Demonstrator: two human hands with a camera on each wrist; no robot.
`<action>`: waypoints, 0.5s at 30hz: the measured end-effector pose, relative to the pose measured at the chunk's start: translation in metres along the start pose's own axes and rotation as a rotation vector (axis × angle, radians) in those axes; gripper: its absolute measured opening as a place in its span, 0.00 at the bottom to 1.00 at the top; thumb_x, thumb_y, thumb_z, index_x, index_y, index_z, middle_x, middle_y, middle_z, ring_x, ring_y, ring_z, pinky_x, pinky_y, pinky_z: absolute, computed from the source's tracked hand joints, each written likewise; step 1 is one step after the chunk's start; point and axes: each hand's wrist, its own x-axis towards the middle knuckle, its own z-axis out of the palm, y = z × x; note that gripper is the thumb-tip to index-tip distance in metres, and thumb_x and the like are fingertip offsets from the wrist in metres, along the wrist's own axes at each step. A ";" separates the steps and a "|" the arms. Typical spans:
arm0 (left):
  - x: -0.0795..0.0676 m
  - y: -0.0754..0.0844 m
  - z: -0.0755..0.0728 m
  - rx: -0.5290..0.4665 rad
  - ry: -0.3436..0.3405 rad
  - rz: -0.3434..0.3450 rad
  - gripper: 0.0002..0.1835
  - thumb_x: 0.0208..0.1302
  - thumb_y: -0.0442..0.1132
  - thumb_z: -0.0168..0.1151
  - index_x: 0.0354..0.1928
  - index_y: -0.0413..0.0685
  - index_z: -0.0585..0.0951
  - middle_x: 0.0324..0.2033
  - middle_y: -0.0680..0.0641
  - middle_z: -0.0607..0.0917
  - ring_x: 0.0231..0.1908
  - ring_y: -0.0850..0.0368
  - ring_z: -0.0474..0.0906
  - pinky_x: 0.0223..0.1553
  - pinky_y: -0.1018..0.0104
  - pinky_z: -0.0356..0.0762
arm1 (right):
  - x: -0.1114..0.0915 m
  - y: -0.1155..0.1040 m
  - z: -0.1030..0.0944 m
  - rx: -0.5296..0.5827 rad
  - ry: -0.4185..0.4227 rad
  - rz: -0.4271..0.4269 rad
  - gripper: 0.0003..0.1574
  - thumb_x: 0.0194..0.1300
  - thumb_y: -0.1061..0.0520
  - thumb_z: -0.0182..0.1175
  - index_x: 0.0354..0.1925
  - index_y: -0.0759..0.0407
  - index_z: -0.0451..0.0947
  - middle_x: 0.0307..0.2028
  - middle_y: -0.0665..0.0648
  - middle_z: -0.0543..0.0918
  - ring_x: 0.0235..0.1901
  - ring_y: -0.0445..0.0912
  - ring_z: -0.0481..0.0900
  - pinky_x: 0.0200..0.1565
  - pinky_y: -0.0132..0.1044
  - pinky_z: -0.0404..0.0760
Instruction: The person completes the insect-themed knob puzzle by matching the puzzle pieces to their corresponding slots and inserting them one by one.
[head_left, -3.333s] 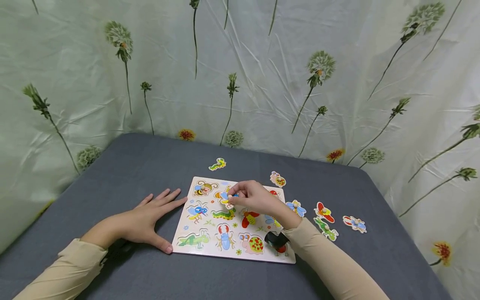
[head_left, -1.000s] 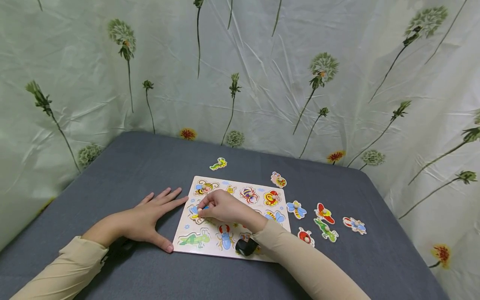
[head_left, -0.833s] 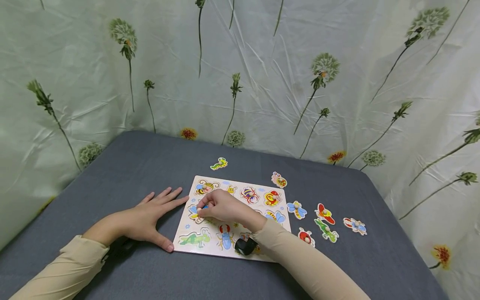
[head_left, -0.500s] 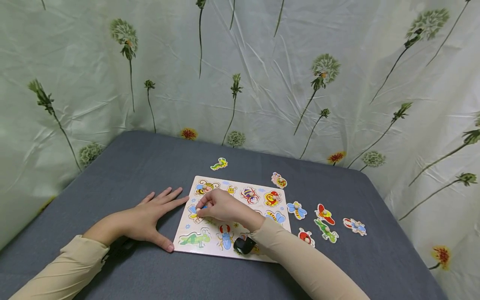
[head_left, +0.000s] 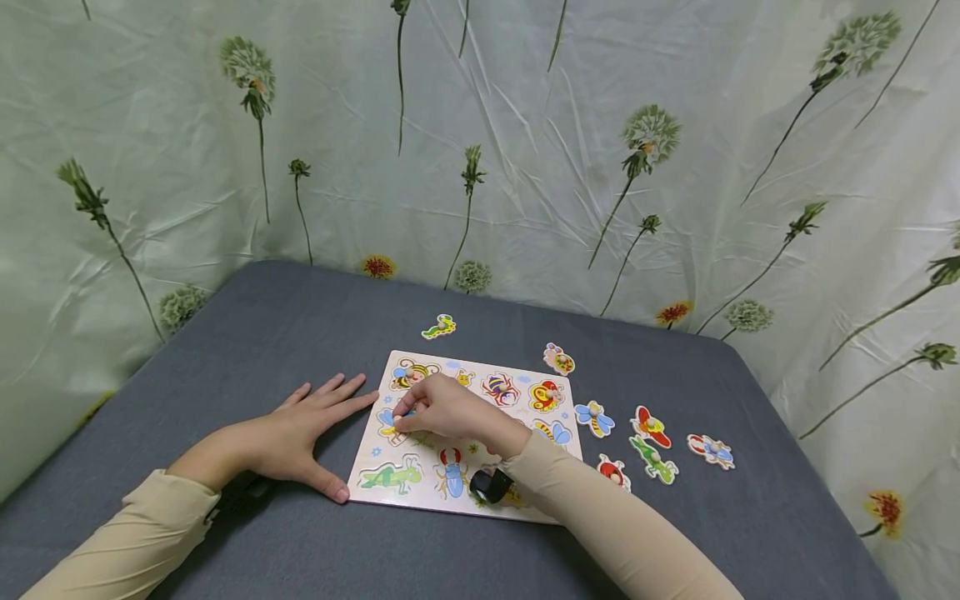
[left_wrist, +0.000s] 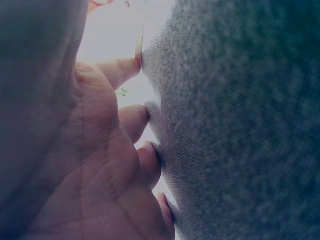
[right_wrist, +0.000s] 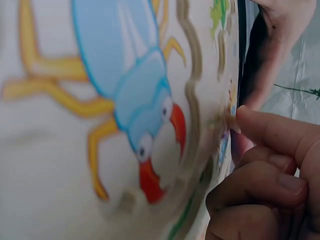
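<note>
Head view: puzzle board's (head_left: 412,500) long axis runs crosswise, left hand (head_left: 292,440) spread, right hand (head_left: 446,408) pinching a knob (head_left: 397,422).

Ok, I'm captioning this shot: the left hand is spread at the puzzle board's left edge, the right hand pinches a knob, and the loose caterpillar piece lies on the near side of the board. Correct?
Not quite: the head view shows the loose caterpillar piece beyond the far edge of the puzzle board, not on its near side. The rest of your caption holds.
</note>
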 end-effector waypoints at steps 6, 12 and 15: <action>0.001 0.000 0.001 -0.005 -0.006 -0.001 0.70 0.44 0.72 0.83 0.87 0.57 0.58 0.87 0.38 0.48 0.85 0.25 0.39 0.74 0.16 0.35 | 0.001 0.004 -0.012 -0.016 0.015 -0.016 0.05 0.72 0.51 0.71 0.43 0.49 0.91 0.15 0.44 0.69 0.16 0.38 0.61 0.23 0.30 0.62; 0.000 0.000 0.000 -0.007 -0.007 -0.004 0.70 0.45 0.72 0.83 0.87 0.57 0.58 0.87 0.37 0.48 0.84 0.24 0.39 0.74 0.16 0.34 | 0.002 0.009 -0.026 0.006 0.042 0.027 0.06 0.74 0.49 0.70 0.44 0.47 0.91 0.17 0.45 0.69 0.20 0.41 0.64 0.28 0.33 0.65; 0.000 0.000 0.000 -0.008 -0.009 -0.005 0.70 0.45 0.72 0.83 0.87 0.57 0.58 0.87 0.37 0.48 0.84 0.24 0.38 0.74 0.16 0.34 | 0.003 0.013 -0.034 -0.020 0.053 0.020 0.09 0.75 0.47 0.69 0.46 0.48 0.91 0.20 0.47 0.70 0.23 0.42 0.65 0.30 0.35 0.66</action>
